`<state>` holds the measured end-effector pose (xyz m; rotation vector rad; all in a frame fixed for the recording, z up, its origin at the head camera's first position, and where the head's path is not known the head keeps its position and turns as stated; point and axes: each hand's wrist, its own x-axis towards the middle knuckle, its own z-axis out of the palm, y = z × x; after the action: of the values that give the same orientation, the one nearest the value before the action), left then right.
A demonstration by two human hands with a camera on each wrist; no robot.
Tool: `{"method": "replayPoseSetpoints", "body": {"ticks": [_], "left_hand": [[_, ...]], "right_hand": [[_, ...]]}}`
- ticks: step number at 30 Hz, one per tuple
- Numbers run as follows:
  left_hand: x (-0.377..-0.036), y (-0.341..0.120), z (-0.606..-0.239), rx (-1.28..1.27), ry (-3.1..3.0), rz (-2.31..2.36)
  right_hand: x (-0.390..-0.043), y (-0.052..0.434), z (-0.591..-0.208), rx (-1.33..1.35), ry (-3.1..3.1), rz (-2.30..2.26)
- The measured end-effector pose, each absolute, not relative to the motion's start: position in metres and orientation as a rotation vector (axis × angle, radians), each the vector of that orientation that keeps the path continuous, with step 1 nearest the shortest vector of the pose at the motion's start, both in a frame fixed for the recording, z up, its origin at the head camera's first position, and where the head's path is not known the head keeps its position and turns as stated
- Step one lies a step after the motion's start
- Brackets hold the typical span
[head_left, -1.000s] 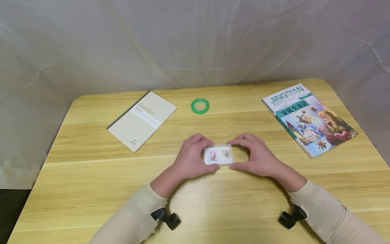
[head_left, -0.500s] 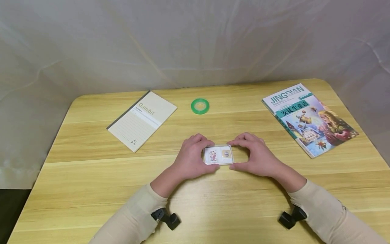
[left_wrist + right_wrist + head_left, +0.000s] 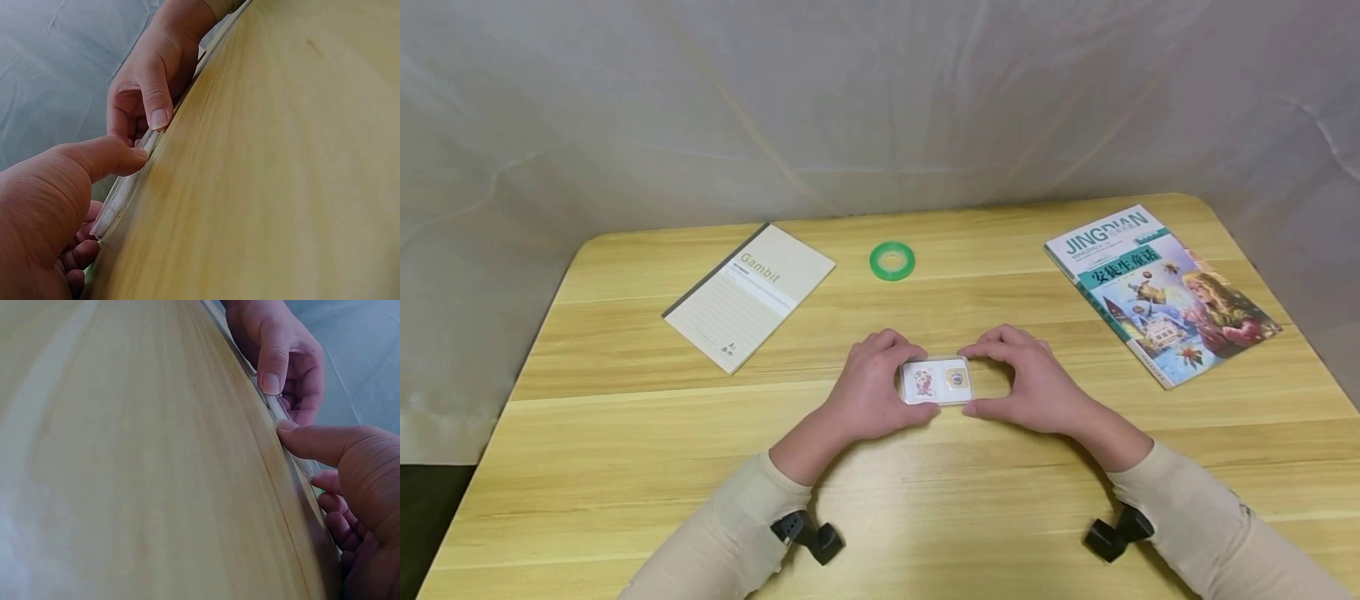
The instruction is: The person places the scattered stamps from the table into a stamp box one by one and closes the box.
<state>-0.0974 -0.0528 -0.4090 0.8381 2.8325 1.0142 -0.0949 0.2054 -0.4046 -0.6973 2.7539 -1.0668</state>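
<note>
A small flat clear plastic case [image 3: 940, 387] with rounded corners lies on the wooden table, white inside, with a colourful cartoon picture at its left and a tan square picture at its right. My left hand [image 3: 876, 387] grips its left end, thumb along the near edge and fingers at the far edge. At the other end my right hand [image 3: 1041, 383] pinches the near and far edges between thumb and fingertips. In the left wrist view the case [image 3: 119, 203] shows edge-on, low against the tabletop. Both hands also meet along the case [image 3: 278, 409] in the right wrist view.
Beyond the hands lies a green roll of tape [image 3: 905, 265]. A beige notebook [image 3: 748, 300] rests at the back left, and a colourful storybook [image 3: 1165, 300] at the back right. A pale grey curtain [image 3: 880, 100] hangs behind the table.
The right end of the case sits very slightly further left than a second ago. Both hands keep nearly the same hold, and the other things have not moved.
</note>
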Motion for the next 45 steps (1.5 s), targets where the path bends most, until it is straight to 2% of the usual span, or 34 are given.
{"method": "replayPoseSetpoints", "body": {"ticks": [36, 45], "left_hand": [[-0.098, -0.055, -0.407, 0.849, 2.786, 1.021], [-0.097, -0.069, -0.401, 0.840, 2.715, 1.080]], "right_hand": [[-0.095, 0.204, -0.405, -0.716, 2.761, -1.099], [-0.095, 0.208, -0.406, -0.733, 2.741, -1.092]]}}
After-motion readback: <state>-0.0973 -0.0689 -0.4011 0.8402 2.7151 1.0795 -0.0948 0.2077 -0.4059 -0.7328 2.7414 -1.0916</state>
